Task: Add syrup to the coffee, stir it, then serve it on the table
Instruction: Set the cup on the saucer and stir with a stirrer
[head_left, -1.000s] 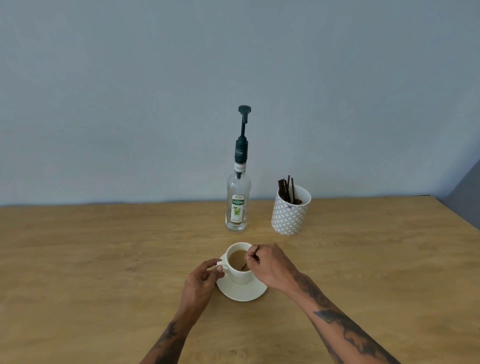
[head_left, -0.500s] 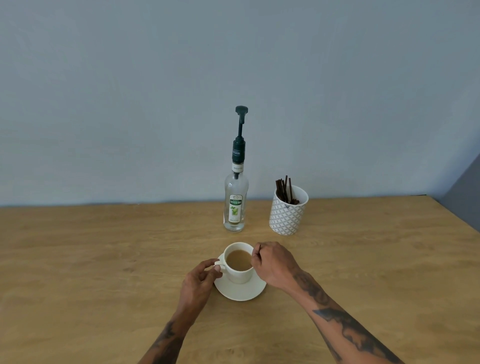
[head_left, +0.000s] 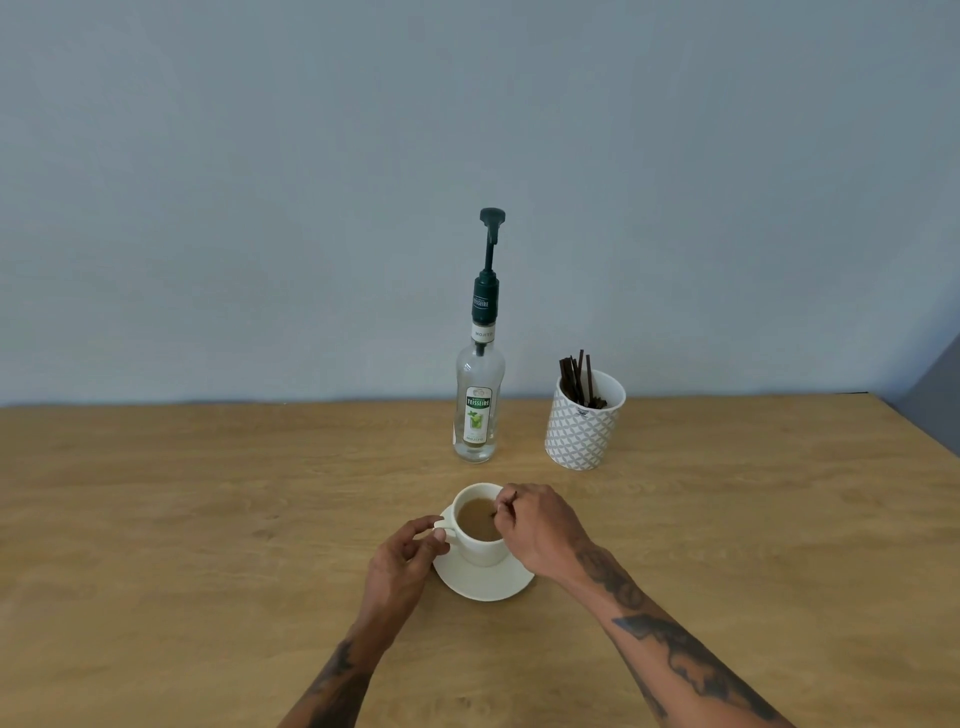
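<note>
A white cup (head_left: 480, 548) holding light brown coffee (head_left: 477, 519) stands on a white saucer (head_left: 488, 584) near the middle of the wooden table. My left hand (head_left: 402, 561) pinches the cup's handle at its left side. Over the cup's right rim, my right hand (head_left: 540, 527) grips a thin dark stir stick (head_left: 503, 512) whose tip dips into the coffee. Behind the cup stands a clear syrup bottle (head_left: 478, 410) with a dark green pump on top.
A white patterned holder (head_left: 582, 431) with several dark stir sticks stands right of the bottle. The wooden table (head_left: 208, 519) runs back to a grey-blue wall, and its right edge slants in at the far right.
My right hand has shifted the stir stick around inside the cup. My left hand has stayed on the handle, and the cup and saucer have not moved on the table.
</note>
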